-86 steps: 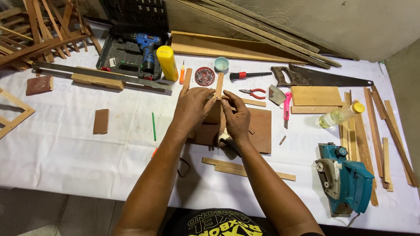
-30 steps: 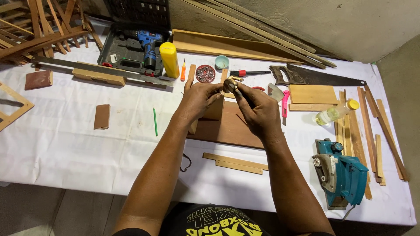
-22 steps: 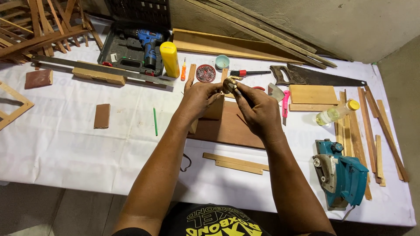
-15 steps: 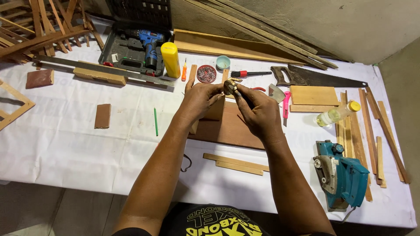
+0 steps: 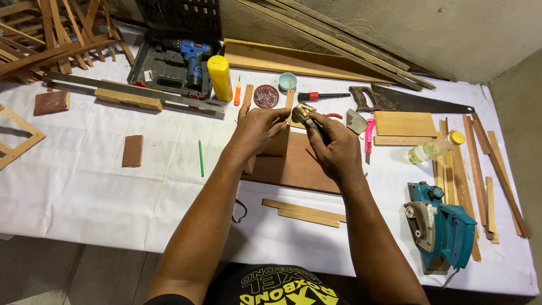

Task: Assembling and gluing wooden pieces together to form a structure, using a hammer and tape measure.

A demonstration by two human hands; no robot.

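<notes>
Both hands have dropped slightly nearer since a moment ago, staying together over the brown board [image 5: 293, 166]. On the far left of the table [image 5: 84, 186] lies a small brown block [image 5: 133, 150], then a green pencil [image 5: 200, 158]. My left hand [image 5: 257, 131] curls around a small wooden block [image 5: 278, 142], fingers partly closed. My right hand [image 5: 337, 148] pinches a small metal tool [image 5: 305, 112] just beside it. Far right sits a blue planer [image 5: 443, 226].

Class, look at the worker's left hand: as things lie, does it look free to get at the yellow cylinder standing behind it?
Probably yes. The left hand rests on a small wood block, and only bare white cloth lies between it and the yellow cylinder.
</notes>
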